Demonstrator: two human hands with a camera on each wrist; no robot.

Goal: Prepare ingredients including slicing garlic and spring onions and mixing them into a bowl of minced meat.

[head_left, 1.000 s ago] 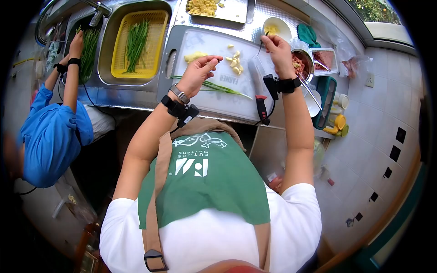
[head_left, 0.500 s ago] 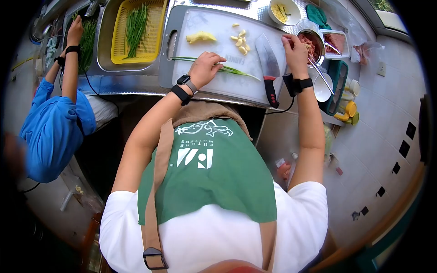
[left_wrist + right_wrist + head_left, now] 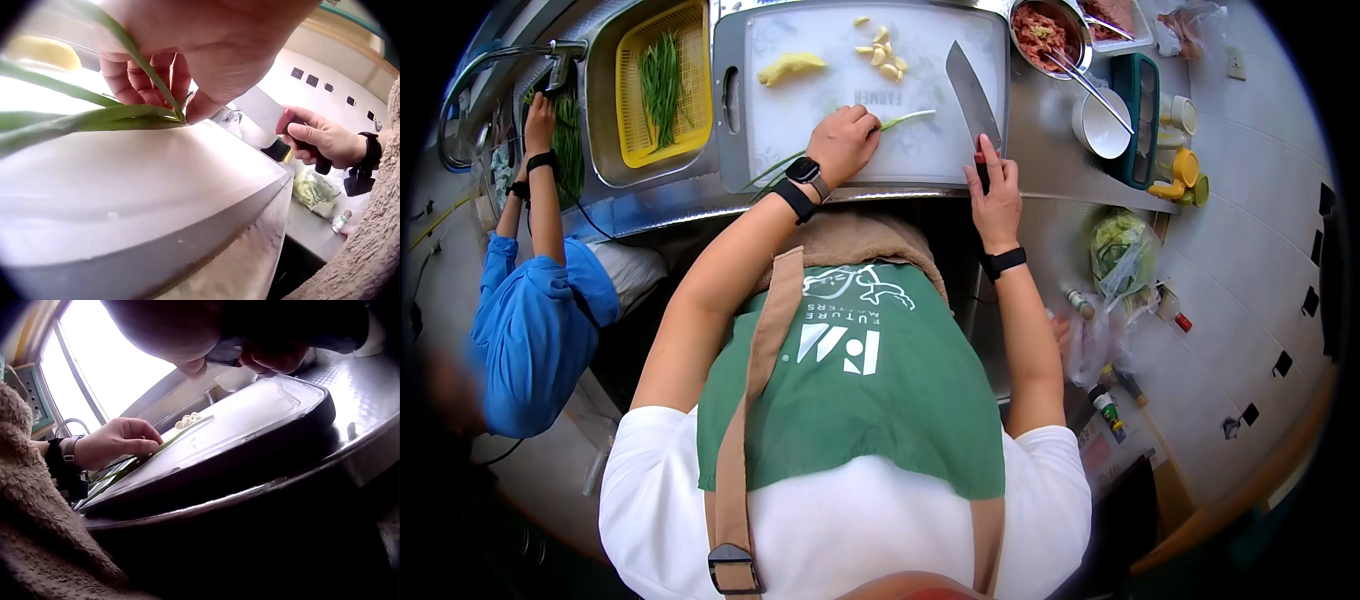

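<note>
My left hand point(image 3: 845, 142) is low over the white cutting board point(image 3: 820, 90), its curled fingers and thumb pinching green scallion stalks point(image 3: 94, 119). The pale end of the scallion sticks out to the right of that hand. At the board's right side my right hand point(image 3: 998, 195) grips a kitchen knife point(image 3: 970, 90) by its black and red handle, index finger stretched along the top. The blade points away from me over the board. Beyond the left hand lie a piece of ginger point(image 3: 791, 67) and several peeled garlic cloves point(image 3: 882, 52).
A metal bowl of minced meat point(image 3: 1040, 35) with chopsticks stands right of the board, near a white bowl point(image 3: 1100, 125) and a green case point(image 3: 1138, 120). Left, a yellow basket point(image 3: 628, 90) of greens sits in the sink. A person in blue point(image 3: 540, 330) works there.
My right hand has come from the white bowl, past the meat bowl, back to the knife and taken its handle. My left hand has lowered onto the scallions and taken hold.
</note>
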